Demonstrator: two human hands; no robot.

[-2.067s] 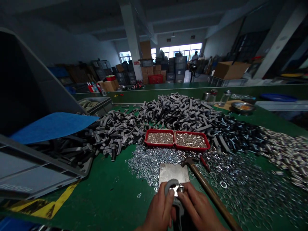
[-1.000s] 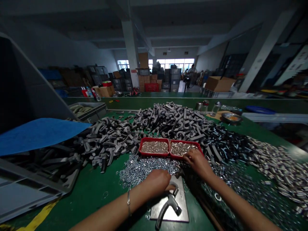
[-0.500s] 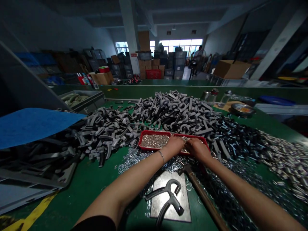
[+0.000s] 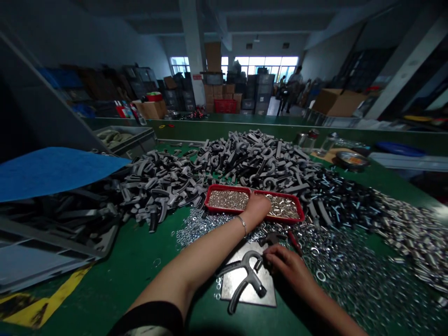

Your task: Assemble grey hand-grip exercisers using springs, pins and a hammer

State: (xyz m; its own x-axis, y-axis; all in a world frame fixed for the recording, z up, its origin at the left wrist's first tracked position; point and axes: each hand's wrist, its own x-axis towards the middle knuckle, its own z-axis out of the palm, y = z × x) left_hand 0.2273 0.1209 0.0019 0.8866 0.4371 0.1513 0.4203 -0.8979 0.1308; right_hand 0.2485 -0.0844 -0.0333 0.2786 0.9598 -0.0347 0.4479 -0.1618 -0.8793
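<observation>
My left hand [image 4: 258, 206] reaches into the near edge of the right red tray [image 4: 301, 211], which holds small metal pins [image 4: 283, 206]. Its fingers are curled down, and their tips are hidden. Just right of a metal plate [image 4: 231, 284], my right hand [image 4: 287, 265] has its fingertips drawn together; anything between them is too small to make out. On that plate lies a grey hand-grip exerciser [image 4: 251, 269] with a curved top and two spread handles. A hammer [image 4: 273, 239] lies behind my right hand, its handle mostly covered.
A second red tray [image 4: 207, 201] holds tiny metal parts. Grey handles [image 4: 259, 158] are heaped behind the trays. Loose rings [image 4: 196, 228] and metal cylinders [image 4: 413, 228] spread across the green table. Grey crates [image 4: 105, 242] stand at left, and a person [image 4: 294, 84] is in the background.
My right hand has left the right tray and come back toward me, beside the hand-grip exerciser. My left hand stays at the tray. The pins in the tray show more fully.
</observation>
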